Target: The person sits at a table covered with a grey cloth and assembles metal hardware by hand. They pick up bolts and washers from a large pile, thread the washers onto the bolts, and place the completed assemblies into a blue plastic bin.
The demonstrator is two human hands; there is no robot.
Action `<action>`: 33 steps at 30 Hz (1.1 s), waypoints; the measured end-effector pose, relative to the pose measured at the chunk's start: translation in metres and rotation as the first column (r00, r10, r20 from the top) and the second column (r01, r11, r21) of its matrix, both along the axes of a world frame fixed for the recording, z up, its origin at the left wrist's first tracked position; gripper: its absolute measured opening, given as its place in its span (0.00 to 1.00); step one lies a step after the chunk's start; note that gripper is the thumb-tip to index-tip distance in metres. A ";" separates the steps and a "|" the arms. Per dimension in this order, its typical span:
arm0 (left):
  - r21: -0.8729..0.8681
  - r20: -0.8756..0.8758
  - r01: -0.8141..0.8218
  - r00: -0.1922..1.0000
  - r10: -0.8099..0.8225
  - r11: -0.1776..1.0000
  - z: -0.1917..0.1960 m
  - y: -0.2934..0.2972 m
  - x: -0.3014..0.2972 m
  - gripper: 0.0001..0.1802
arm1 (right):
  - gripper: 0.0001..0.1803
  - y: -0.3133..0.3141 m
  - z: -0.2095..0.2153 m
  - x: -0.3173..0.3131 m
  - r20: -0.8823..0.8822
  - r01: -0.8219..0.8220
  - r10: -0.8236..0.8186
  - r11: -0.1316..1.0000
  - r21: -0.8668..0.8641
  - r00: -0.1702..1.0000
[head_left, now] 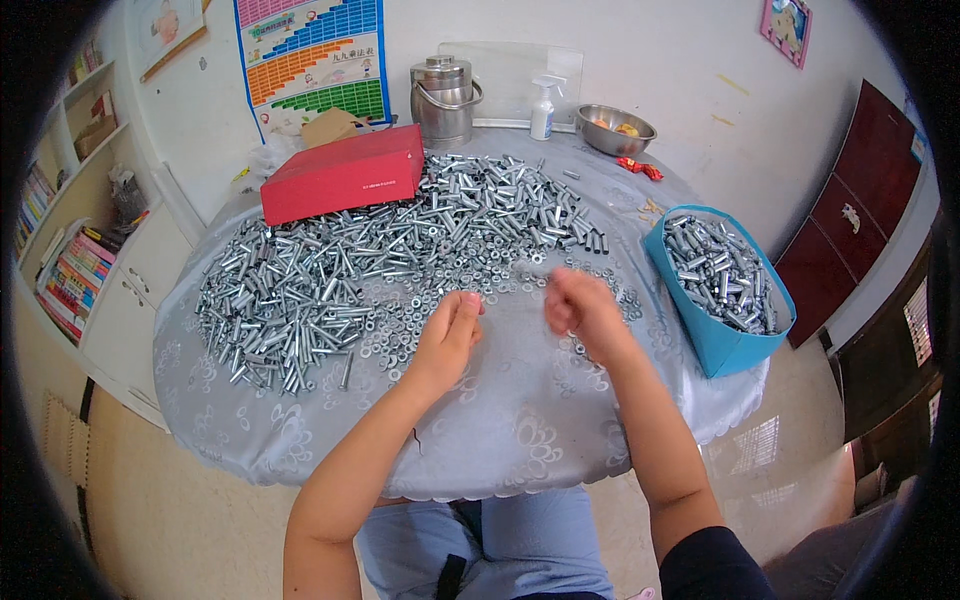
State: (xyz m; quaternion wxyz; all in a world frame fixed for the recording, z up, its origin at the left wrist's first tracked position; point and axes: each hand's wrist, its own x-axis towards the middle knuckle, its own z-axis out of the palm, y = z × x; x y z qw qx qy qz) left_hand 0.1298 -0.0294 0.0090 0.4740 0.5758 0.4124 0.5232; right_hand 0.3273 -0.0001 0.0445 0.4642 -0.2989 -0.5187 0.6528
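Note:
My left hand (450,338) is raised over the near middle of the table, thumb and fingers pressed together; what they hold, if anything, is hidden. Facing it across a small gap, my right hand (585,308) has its fingers curled in and is slightly blurred by motion, so its contents cannot be made out. Beyond and between the hands lie many loose small nuts and washers (400,325). A wide heap of silvery metal bolts and sleeves (300,300) spreads to the left and back. On the right, a blue fabric bin (735,350) holds many assembled-looking expansion bolts (720,275).
A red box (345,175) rests on the heap at the back. Behind stand a steel lidded pot (443,105), a white spray bottle (542,112) and a steel bowl (625,137) with fruit. The round table wears a silvery cloth (480,440). Shelves (100,200) stand left.

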 end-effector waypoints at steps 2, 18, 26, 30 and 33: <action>-0.025 -0.028 -0.028 0.999 0.027 0.999 0.001 0.000 0.000 0.19 | 0.17 0.011 0.003 0.020 -0.422 -0.030 0.011 0.999 -0.039 0.906; 0.151 -0.136 -0.211 0.963 0.231 0.966 -0.013 0.016 -0.014 0.14 | 0.11 0.051 -0.010 0.067 -0.310 0.487 -0.493 0.867 -0.103 0.813; 0.683 -0.536 -0.428 0.256 0.804 0.592 -0.019 0.039 -0.083 0.12 | 0.15 0.065 -0.045 0.059 0.284 0.532 -0.872 0.473 0.702 0.400; 0.612 -0.664 -0.519 0.073 0.744 0.597 -0.040 0.046 -0.102 0.17 | 0.19 0.070 -0.053 0.057 0.431 0.425 -0.840 0.540 0.727 0.331; 0.557 -0.735 -0.512 0.063 0.675 0.654 -0.041 0.047 -0.105 0.15 | 0.20 0.076 -0.046 0.051 0.580 0.324 -0.775 0.632 0.704 0.252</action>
